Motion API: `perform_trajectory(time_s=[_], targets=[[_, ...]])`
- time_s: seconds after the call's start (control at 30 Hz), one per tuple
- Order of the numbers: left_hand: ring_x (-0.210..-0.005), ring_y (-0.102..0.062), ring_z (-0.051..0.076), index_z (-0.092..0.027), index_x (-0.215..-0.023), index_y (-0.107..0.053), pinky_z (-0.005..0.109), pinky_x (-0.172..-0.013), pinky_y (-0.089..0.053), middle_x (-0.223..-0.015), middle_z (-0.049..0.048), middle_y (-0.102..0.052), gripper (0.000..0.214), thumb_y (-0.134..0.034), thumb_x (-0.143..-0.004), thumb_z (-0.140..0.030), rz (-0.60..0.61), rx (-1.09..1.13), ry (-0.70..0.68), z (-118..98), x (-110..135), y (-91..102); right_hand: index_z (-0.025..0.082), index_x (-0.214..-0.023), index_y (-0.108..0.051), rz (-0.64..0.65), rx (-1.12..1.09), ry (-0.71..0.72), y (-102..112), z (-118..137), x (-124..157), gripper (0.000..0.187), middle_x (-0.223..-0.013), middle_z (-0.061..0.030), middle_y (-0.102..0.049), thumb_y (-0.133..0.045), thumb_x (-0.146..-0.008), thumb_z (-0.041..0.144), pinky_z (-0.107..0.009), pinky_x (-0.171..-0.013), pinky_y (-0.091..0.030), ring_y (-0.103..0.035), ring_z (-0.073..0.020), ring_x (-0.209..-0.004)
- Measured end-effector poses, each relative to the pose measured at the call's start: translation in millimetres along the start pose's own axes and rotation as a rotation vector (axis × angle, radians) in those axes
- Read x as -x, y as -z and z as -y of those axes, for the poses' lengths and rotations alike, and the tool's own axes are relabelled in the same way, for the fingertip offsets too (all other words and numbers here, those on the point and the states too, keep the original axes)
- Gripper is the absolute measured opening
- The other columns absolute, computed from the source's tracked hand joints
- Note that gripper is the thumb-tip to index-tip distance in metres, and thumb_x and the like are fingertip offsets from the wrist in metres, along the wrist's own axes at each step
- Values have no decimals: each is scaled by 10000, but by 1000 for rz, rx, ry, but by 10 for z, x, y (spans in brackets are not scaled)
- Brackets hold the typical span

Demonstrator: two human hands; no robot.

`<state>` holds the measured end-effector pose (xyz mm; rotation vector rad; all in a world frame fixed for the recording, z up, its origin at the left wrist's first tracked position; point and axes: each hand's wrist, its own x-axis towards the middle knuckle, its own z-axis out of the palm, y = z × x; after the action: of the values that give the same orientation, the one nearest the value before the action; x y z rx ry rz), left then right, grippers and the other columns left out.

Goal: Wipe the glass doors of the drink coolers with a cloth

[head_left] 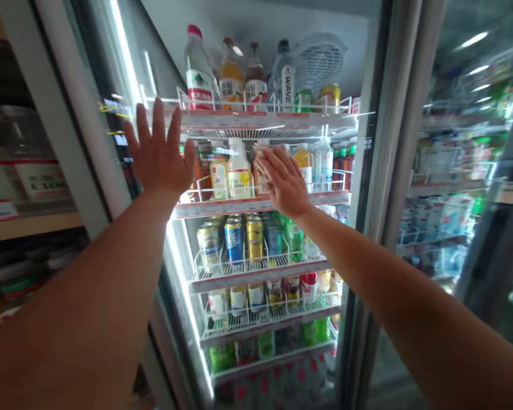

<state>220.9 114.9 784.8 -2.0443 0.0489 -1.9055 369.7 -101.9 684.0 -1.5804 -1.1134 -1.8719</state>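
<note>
My left hand [160, 154] is raised with its fingers spread, palm flat toward the glass door [147, 68] of a drinks fridge. It appears to rest against the glass, near the left edge. My right hand [284, 176] is at the middle of the door, in front of the second shelf, its fingers close together and curved toward the glass. A pale patch shows at those fingertips; whether it is a thin cloth or a reflection I cannot make out. Behind the glass between my hands stand a white-capped bottle [238, 171] and other bottled drinks.
The top shelf [265, 119] holds a red-capped bottle [198, 71] and other drinks. Lower down are a blue can [233, 239] and a gold can [255, 236]. A metal door frame [389, 142] stands at the right, beside another drinks fridge. Shelves with jars [36, 165] are at the left.
</note>
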Motion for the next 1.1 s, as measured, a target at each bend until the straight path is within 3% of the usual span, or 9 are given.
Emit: perform_trajectory(time_s=[0.13,0.3,0.43,0.53,0.63,0.73,0.83,0.97,1.1], targets=[[-1540,16,268,-276,-1595,-209,550,-1250,51,-1666,-136,-18,630,-295,-1014,-505,5,36,10,-56,18,25,189,-1498,-438,3,21,38,58,-134,436,474,-1577,-50,-404,-361,-1040,282,-439,-1266,-267,-220,-207,-1532],[-1542,20,276,-274,-1586,-232,482,-1266,94,-1656,-156,-15,710,-230,-986,-655,15,123,50,-126,33,104,216,-1485,-467,204,-3,139,190,-222,1007,492,-1561,-56,-428,-442,-1037,418,-477,-1261,-296,-239,-229,-1526],[-1541,-1,269,-210,-1570,-250,514,-1232,15,-1673,-6,-82,740,-182,-1005,-682,33,60,85,-188,25,125,227,-1479,-469,323,-40,267,389,-384,1268,485,-1538,-31,-462,-520,-1018,367,-457,-1252,-330,-295,-210,-1505],[-1536,-42,324,-159,-1568,-290,584,-1217,-34,-1663,92,-142,672,-251,-1036,-568,-67,56,221,-448,51,9,231,-1512,-418,288,-65,286,618,-589,1339,526,-1527,-29,-478,-544,-1006,300,-444,-1248,-346,-307,-196,-1499],[-1538,-45,329,-141,-1581,-289,578,-1240,-52,-1665,119,-111,621,-281,-1048,-461,-127,99,228,-966,145,-197,292,-1581,-266,145,-64,196,900,-879,1379,626,-1537,-30,-462,-513,-1009,232,-464,-1240,-366,-322,-206,-1493],[-1540,-89,286,-200,-1579,-312,542,-1261,-54,-1662,71,-152,582,-318,-1037,-414,-50,159,72,-1514,279,-407,357,-1596,-191,-36,-63,82,1165,-1274,1448,663,-1554,-19,-433,-461,-1014,194,-498,-1215,-401,-355,-233,-1477],[-1539,-41,311,-343,-1578,-299,587,-1252,5,-1660,-31,-124,597,-411,-996,-420,-20,89,2,-1797,375,-560,383,-1577,-254,-185,-60,-24,1345,-1797,1564,638,-1532,-13,-454,-428,-1003,166,-528,-1186,-433,-401,-252,-1447],[-1539,-74,269,-553,-1549,-66,563,-1265,-60,-1626,-201,-33,714,-441,-951,-450,-68,0,-11,-1785,386,-644,363,-1580,-253,-249,-11,-142,1418,-2585,1732,629,-1535,-44,-448,-414,-1002,176,-576,-1176,-422,-392,-273,-1453],[-1529,-149,261,-650,-1493,-79,547,-1266,-110,-1583,-301,-71,721,-422,-898,-430,-78,19,1,-1743,340,-622,307,-1613,-147,-81,84,-124,1340,-3040,1901,651,-1599,-90,-348,-391,-1015,232,-607,-1166,-404,-290,-311,-1503]])
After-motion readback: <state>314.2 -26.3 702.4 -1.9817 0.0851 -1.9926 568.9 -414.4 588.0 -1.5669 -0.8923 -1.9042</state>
